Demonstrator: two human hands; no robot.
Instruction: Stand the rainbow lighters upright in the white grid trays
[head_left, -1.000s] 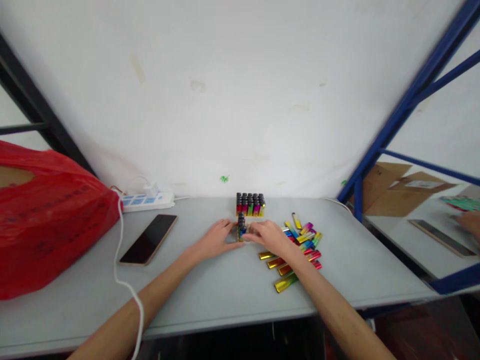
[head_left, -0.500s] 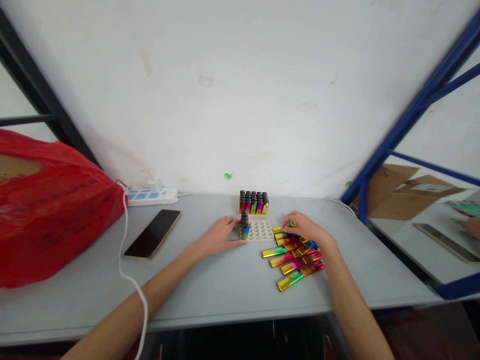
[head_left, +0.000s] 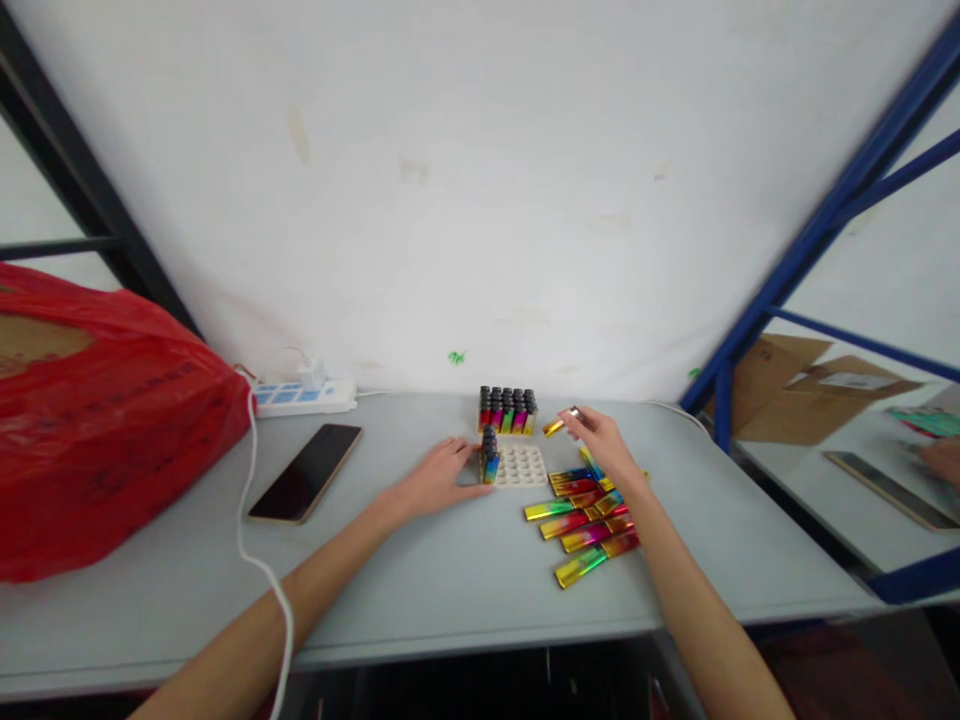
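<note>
My right hand (head_left: pixel 602 444) is raised just above the table and pinches one gold-coloured lighter (head_left: pixel 556 425) by its end. Below it lies a heap of loose rainbow lighters (head_left: pixel 583 520). A white holder tray (head_left: pixel 521 466) with round holes sits in the middle, with a few lighters standing upright at its left edge (head_left: pixel 490 458). My left hand (head_left: pixel 435 478) rests flat against the tray's left side, fingers apart. Behind the tray stands a full block of lighters (head_left: pixel 508 411).
A black phone (head_left: pixel 305 472) lies left of my hand. A white power strip (head_left: pixel 304 397) with a cable sits at the wall, beside a big red plastic bag (head_left: pixel 97 420). Blue shelf posts (head_left: pixel 787 270) stand right, with another person's hand (head_left: pixel 943 458) beyond them.
My right hand left the tray, reached into the loose heap and came up with one gold lighter. My left hand stayed by the tray.
</note>
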